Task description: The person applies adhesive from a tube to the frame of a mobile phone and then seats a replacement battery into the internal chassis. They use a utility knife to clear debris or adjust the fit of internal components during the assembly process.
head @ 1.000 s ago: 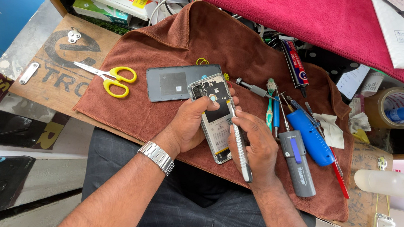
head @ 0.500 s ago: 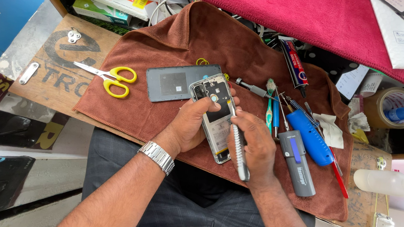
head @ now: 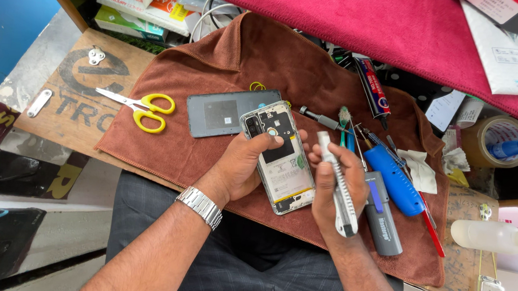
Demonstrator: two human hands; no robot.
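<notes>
Brown towel (head: pixel 227 75) carried an opened phone (head: pixel 278 158) — pinned under the left hand (head: pixel 242 162), thumb pressing its upper half — while the right hand (head: pixel 329 188) gripped a grey utility knife (head: pixel 337 184) just beside it; a slip could gouge the exposed battery.

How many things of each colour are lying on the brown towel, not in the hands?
Yellow: 1, the scissors
Grey: 2, the phone back cover and the grey tool
Blue: 1, the blue tool
Red: 1, the red pen
Total: 5
</notes>
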